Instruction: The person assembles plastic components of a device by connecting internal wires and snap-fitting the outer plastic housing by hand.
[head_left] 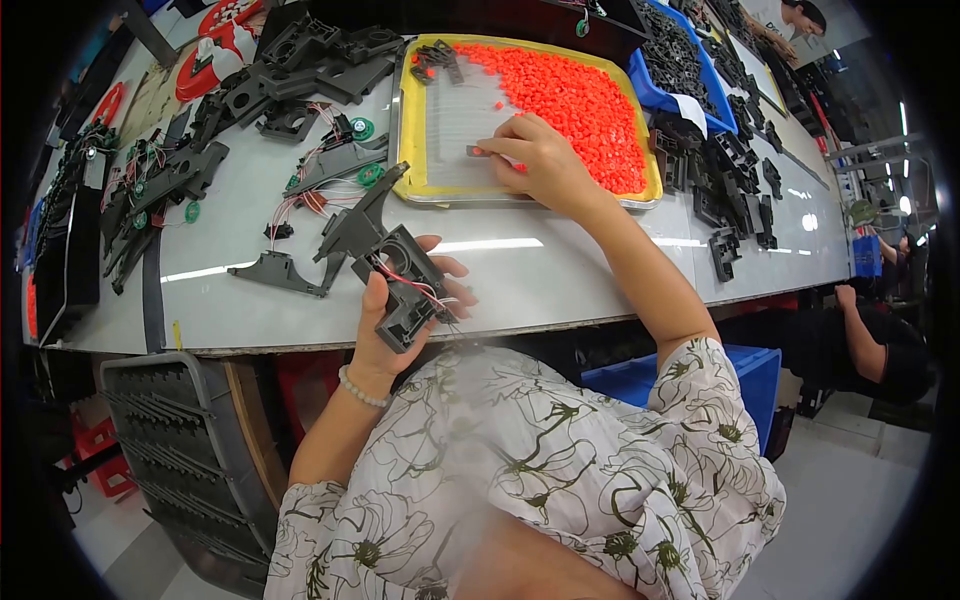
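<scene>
My left hand (pixel 378 348) is closed around a dark grey plastic housing (pixel 405 300), held tilted above the table's front edge. Red and white wires (pixel 412 283) run across the housing's open side. Over the metal tray (pixel 530 201) with a yellow rim, my right hand (pixel 545 165) pinches a small grey piece (pixel 472 150); a spot of orange-red shows at the fingertips. Many small orange-red plastic pieces (pixel 585 115) fill the tray's right and far parts. A few small dark parts (pixel 438 62) lie in its far left corner.
More dark grey housings (pixel 310 60) are piled left of the tray, with wired green round parts (pixel 370 175) among them. Black plastic parts (pixel 725 185) lie to the right, near a blue bin (pixel 720 110) of dark parts. A grey crate (pixel 180 450) stands below the table.
</scene>
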